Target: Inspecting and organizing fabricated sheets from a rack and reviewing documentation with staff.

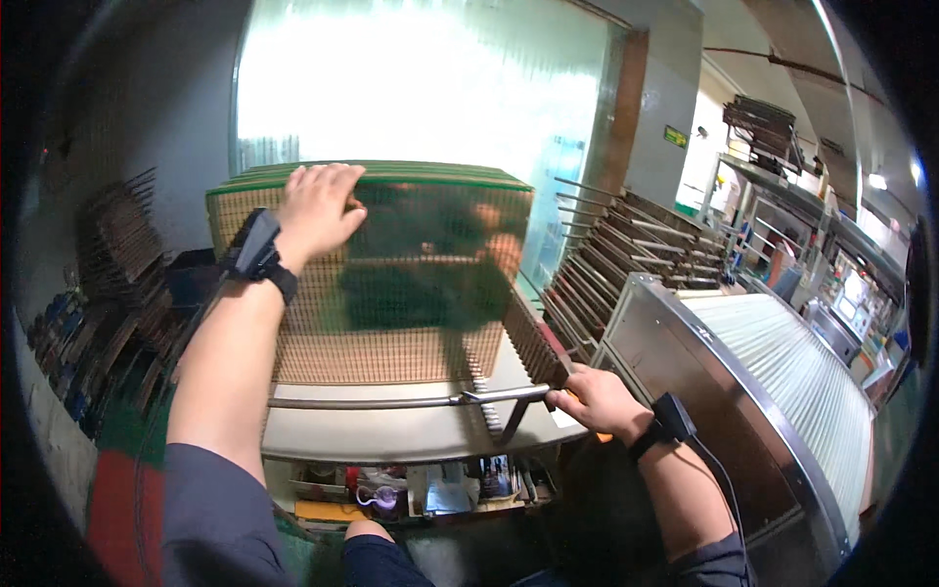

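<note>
- While the stack of green-edged panels (391,254) stands upright at frame centre on a grey cart (411,430), left hand (318,210) lies flat on its top edge, fingers spread.
- Right hand (599,399), lower right, is closed around the end of the cart's metal rail (391,401).
- Roller conveyor (782,362) sits at right.
</note>
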Action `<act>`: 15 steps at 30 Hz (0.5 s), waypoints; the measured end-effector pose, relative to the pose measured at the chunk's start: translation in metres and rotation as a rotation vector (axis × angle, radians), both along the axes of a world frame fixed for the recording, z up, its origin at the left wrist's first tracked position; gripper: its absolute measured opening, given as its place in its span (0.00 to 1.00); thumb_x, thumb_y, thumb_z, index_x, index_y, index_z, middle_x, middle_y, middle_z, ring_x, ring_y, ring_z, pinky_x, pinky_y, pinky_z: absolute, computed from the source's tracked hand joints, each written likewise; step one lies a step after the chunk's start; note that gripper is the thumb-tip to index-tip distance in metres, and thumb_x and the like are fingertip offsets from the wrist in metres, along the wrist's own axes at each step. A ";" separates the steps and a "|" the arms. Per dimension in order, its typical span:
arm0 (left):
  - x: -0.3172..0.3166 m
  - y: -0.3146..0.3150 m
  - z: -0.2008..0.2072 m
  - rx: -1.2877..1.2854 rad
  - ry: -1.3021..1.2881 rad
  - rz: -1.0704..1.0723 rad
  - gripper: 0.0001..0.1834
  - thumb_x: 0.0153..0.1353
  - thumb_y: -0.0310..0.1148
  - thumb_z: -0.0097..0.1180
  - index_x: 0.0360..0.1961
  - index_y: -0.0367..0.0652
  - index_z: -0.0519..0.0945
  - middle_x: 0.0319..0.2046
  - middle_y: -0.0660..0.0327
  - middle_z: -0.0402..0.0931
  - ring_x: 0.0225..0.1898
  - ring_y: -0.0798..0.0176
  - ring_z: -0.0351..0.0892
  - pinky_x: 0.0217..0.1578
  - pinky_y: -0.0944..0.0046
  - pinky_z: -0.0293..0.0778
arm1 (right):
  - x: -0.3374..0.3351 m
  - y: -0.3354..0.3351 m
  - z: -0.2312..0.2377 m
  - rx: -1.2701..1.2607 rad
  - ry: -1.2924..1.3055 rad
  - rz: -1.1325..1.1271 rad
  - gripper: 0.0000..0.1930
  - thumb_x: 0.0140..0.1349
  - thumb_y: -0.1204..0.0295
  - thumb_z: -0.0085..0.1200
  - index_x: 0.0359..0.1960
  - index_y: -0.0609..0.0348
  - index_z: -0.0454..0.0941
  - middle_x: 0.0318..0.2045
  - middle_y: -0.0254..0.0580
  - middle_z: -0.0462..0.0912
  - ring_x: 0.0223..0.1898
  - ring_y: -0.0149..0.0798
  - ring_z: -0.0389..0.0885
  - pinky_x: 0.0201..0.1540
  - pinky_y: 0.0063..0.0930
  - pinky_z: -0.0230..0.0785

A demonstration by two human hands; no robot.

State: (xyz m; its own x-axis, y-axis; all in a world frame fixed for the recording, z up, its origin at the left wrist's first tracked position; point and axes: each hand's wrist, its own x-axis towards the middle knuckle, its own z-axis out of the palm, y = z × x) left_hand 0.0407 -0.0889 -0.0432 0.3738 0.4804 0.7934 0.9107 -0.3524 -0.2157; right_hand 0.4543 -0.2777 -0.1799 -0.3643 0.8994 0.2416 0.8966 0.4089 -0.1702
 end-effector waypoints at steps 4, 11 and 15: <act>0.004 -0.006 0.015 -0.146 0.059 0.015 0.35 0.60 0.41 0.61 0.68 0.46 0.66 0.64 0.51 0.70 0.67 0.46 0.67 0.68 0.44 0.59 | 0.013 -0.004 0.022 -0.078 -0.070 -0.003 0.24 0.68 0.49 0.53 0.45 0.59 0.81 0.45 0.54 0.79 0.48 0.55 0.80 0.52 0.47 0.73; 0.049 -0.061 -0.002 0.093 -0.083 -0.449 0.28 0.62 0.34 0.57 0.65 0.43 0.71 0.64 0.51 0.71 0.66 0.47 0.68 0.66 0.50 0.64 | 0.071 -0.028 0.189 0.130 1.148 0.132 0.16 0.70 0.55 0.50 0.45 0.52 0.81 0.39 0.35 0.84 0.38 0.31 0.82 0.41 0.29 0.74; 0.171 -0.179 -0.027 -0.284 0.403 -1.107 0.16 0.59 0.32 0.59 0.50 0.44 0.80 0.46 0.58 0.81 0.51 0.55 0.80 0.56 0.53 0.73 | 0.129 -0.069 0.245 0.609 1.667 0.687 0.18 0.71 0.55 0.54 0.42 0.59 0.80 0.37 0.46 0.86 0.35 0.38 0.84 0.37 0.34 0.75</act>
State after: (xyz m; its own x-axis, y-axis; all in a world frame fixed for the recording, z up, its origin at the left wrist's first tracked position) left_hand 0.2114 -0.2680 -0.0698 0.8884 -0.1179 0.4436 -0.0286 -0.9788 -0.2028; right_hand 0.5837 -0.3465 0.0648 0.3335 0.3903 0.8582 -0.3254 0.9020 -0.2837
